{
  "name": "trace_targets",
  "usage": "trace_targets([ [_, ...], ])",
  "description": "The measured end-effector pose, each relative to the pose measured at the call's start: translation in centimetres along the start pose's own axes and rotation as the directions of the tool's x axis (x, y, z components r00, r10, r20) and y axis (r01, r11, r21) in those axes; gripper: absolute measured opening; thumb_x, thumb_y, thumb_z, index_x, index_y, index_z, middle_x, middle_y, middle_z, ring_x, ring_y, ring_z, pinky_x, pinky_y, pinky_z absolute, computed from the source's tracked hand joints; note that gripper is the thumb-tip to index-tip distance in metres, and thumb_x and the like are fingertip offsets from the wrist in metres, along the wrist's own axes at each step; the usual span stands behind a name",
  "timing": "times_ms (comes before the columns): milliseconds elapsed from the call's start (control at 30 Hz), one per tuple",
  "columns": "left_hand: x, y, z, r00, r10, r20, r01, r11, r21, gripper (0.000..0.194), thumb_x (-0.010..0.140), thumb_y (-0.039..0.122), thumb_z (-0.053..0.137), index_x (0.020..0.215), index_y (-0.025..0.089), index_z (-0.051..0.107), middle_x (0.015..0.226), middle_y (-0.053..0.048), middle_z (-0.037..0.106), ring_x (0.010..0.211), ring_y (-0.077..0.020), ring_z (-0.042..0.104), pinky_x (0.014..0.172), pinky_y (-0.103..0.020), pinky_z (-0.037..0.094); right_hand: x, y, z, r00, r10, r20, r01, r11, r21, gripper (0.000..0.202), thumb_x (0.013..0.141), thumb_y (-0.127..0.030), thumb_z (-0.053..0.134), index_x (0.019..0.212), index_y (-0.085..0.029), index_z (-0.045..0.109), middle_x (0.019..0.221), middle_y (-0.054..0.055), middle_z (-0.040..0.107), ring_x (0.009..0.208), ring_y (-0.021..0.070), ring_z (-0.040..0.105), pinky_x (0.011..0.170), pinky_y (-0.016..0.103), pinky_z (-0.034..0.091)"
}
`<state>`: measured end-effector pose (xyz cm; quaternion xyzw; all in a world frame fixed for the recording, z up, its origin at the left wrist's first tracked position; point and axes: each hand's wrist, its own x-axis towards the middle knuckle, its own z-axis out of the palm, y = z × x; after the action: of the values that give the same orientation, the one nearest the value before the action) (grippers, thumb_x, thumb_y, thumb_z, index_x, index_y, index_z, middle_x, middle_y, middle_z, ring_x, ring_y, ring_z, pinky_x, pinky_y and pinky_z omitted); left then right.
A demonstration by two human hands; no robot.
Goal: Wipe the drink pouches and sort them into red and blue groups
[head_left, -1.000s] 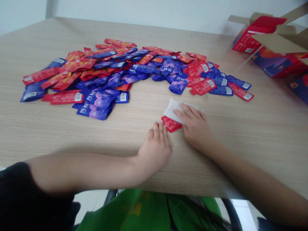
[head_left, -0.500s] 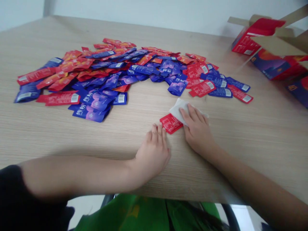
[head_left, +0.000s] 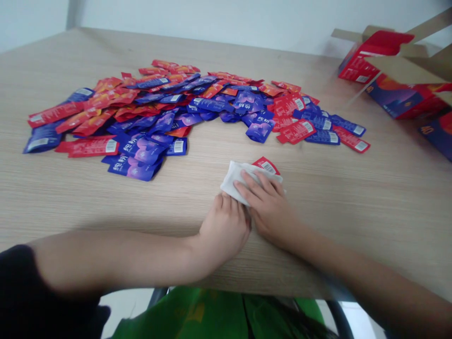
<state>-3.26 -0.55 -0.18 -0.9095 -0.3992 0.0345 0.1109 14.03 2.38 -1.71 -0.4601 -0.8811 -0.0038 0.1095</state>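
Note:
A red sachet (head_left: 267,165) lies on the table in front of me, its barcode end showing past a folded white cloth (head_left: 233,175) that covers the rest. My right hand (head_left: 270,202) presses the cloth down on the sachet, fingers laid over it. At the near left edge of the cloth, the bunched fingers of my left hand (head_left: 226,221) pin the sachet's near end, which is hidden from view. Beyond both hands spreads a heap of red sachets (head_left: 93,146) and blue-purple sachets (head_left: 136,165).
The heap arcs across the wooden table (head_left: 190,188). At the far right stand an open red carton (head_left: 358,63), an open blue and red carton (head_left: 391,96) with raised flaps, and part of another carton (head_left: 439,134). A pale wall (head_left: 212,21) runs behind the table.
My right hand has slid the cloth left and toward me over the red sachet, covering its near part and baring its barcode end. My left hand stays nearly in place.

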Motion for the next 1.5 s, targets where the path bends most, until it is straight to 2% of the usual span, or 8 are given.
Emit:
trace_targets([
  [200,-0.1,0.1,0.2,0.999,-0.046,0.016,0.046,0.999,0.003,0.059,0.095,0.03,0.046,0.136,-0.012,0.047,0.138,-0.035,0.047,0.127,-0.0445,0.052,0.09,-0.046,0.049,0.4,1.7,0.0,0.94,0.323,-0.108,-0.326,0.945,-0.009,0.054,0.092,-0.018,0.039,0.146,-0.012,0.045,0.155,0.016,0.037,0.138,0.0358,0.039,0.107,0.056,0.035],
  [367,0.0,0.0,0.1,1.0,-0.007,-0.01,0.007,1.0,0.001,0.048,0.093,0.027,0.048,0.121,-0.008,0.063,0.12,-0.033,0.063,0.109,-0.0416,0.064,0.086,-0.046,0.05,0.3,0.3,-0.2,1.0,0.006,0.007,-0.006,0.999,0.036,0.052,0.093,-0.018,0.039,0.144,-0.018,0.05,0.157,0.007,0.036,0.143,0.0295,0.032,0.112,0.048,0.032],
  [533,0.0,0.1,0.0,0.999,-0.042,0.023,0.041,0.999,0.025,0.06,0.094,0.03,0.047,0.136,-0.012,0.047,0.138,-0.035,0.047,0.126,-0.0444,0.052,0.091,-0.046,0.049,0.9,2.1,0.2,0.954,0.284,-0.1,-0.285,0.958,-0.003,0.054,0.092,-0.017,0.038,0.146,-0.014,0.045,0.155,0.013,0.037,0.139,0.0319,0.038,0.109,0.054,0.034],
  [733,0.0,0.1,-0.2,0.999,-0.027,0.046,0.027,1.0,-0.002,0.051,0.095,0.029,0.045,0.126,-0.008,0.06,0.125,-0.032,0.06,0.115,-0.0414,0.061,0.089,-0.047,0.05,0.4,1.0,0.3,1.0,-0.027,-0.012,0.028,0.998,0.048,0.053,0.092,-0.016,0.039,0.144,-0.021,0.049,0.156,0.007,0.038,0.143,0.0274,0.032,0.111,0.048,0.032],
  [900,-0.1,0.1,0.0,0.998,-0.056,0.04,0.055,0.998,0.02,0.06,0.095,0.031,0.045,0.138,-0.011,0.047,0.138,-0.034,0.047,0.127,-0.0435,0.052,0.092,-0.045,0.05,0.8,2.3,0.4,0.955,0.27,-0.124,-0.273,0.962,-0.005,0.054,0.092,-0.017,0.038,0.146,-0.016,0.045,0.155,0.013,0.038,0.139,0.0321,0.038,0.108,0.053,0.032],
  [1067,-0.1,0.1,0.2,0.998,-0.058,0.034,0.057,0.998,0.036,0.059,0.094,0.031,0.046,0.133,-0.013,0.05,0.133,-0.035,0.052,0.123,-0.0437,0.055,0.093,-0.046,0.05,0.7,2.0,0.5,0.999,0.038,-0.031,-0.038,0.999,0.009,0.053,0.092,-0.015,0.039,0.144,-0.023,0.049,0.158,0.005,0.035,0.143,0.0305,0.031,0.111,0.05,0.031],
  [1200,0.0,0.1,0.2,0.998,-0.061,0.033,0.06,0.998,0.034,0.061,0.094,0.032,0.047,0.136,-0.013,0.048,0.135,-0.036,0.049,0.123,-0.0444,0.055,0.09,-0.046,0.051,0.9,2.4,0.5,0.969,0.224,-0.1,-0.224,0.975,0.013,0.053,0.094,-0.015,0.035,0.146,-0.018,0.047,0.157,0.011,0.036,0.14,0.0318,0.037,0.108,0.052,0.033],
  [1500,0.1,0.2,0.2,0.995,-0.07,0.073,0.069,0.997,0.022,0.061,0.095,0.032,0.042,0.138,-0.011,0.046,0.139,-0.034,0.046,0.129,-0.0442,0.05,0.093,-0.046,0.05,1.0,2.8,0.6,0.979,0.177,-0.103,-0.178,0.984,-0.003,0.053,0.094,-0.013,0.036,0.145,-0.017,0.048,0.156,0.011,0.038,0.139,0.032,0.039,0.108,0.05,0.033],
])
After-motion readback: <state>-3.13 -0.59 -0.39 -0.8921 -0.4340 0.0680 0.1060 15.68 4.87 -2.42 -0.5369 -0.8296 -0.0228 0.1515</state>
